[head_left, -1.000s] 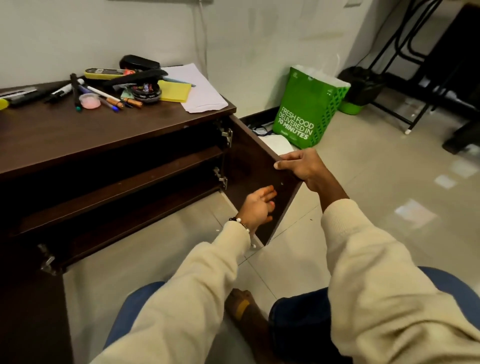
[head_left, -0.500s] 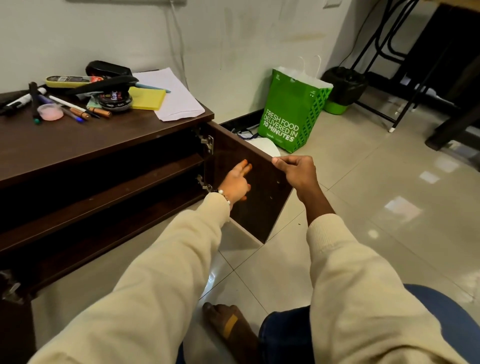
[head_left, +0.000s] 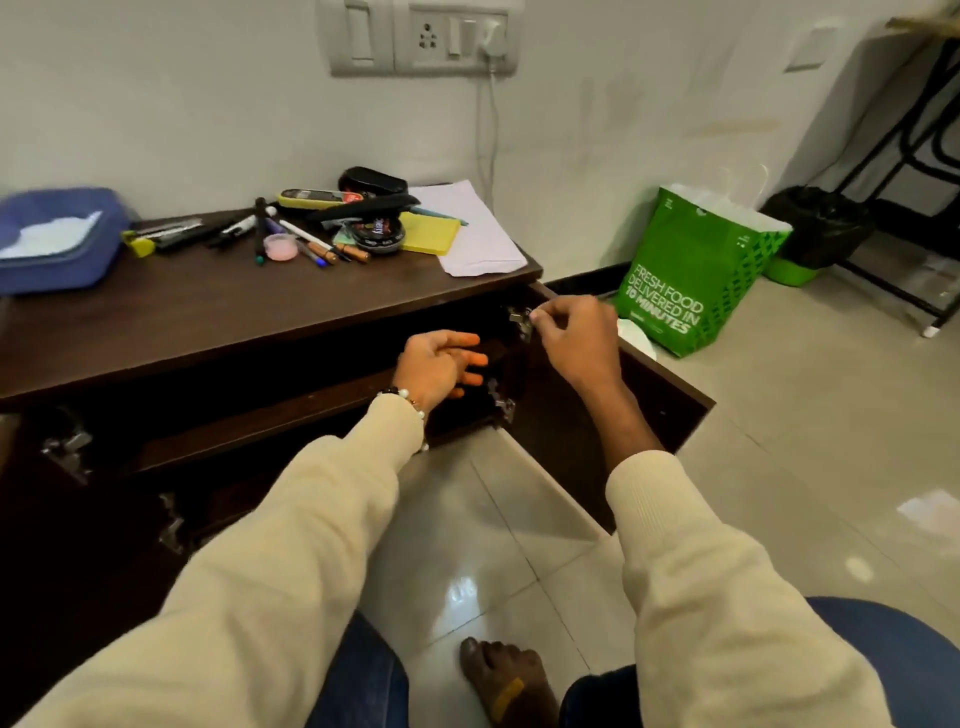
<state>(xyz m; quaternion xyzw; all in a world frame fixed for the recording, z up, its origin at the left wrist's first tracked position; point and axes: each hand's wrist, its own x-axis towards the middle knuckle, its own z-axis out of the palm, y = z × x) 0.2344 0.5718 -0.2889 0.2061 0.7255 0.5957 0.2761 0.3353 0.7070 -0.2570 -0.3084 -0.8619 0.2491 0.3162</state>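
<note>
A dark brown cabinet (head_left: 260, 317) stands against the wall with its right door (head_left: 670, 410) swung open toward me. My right hand (head_left: 579, 345) is at the door's inner top corner, thumb and curled fingers pinched together at the upper metal hinge (head_left: 519, 317). My left hand (head_left: 441, 364) hovers in front of the dark cabinet opening with fingers spread and holds nothing. Just to its right is the lower hinge (head_left: 501, 400). The inside of the cabinet is too dark to see into.
Pens, a yellow notepad (head_left: 428, 234), papers and a blue tray (head_left: 57, 244) lie on the cabinet top. A green paper bag (head_left: 691, 275) stands on the tiled floor right of the door. My bare foot (head_left: 501, 680) rests on the floor below.
My right hand slid along the door's top edge from its outer corner to the hinge end. My left hand moved left off the door's inner face into the opening. The view tilted up.
</note>
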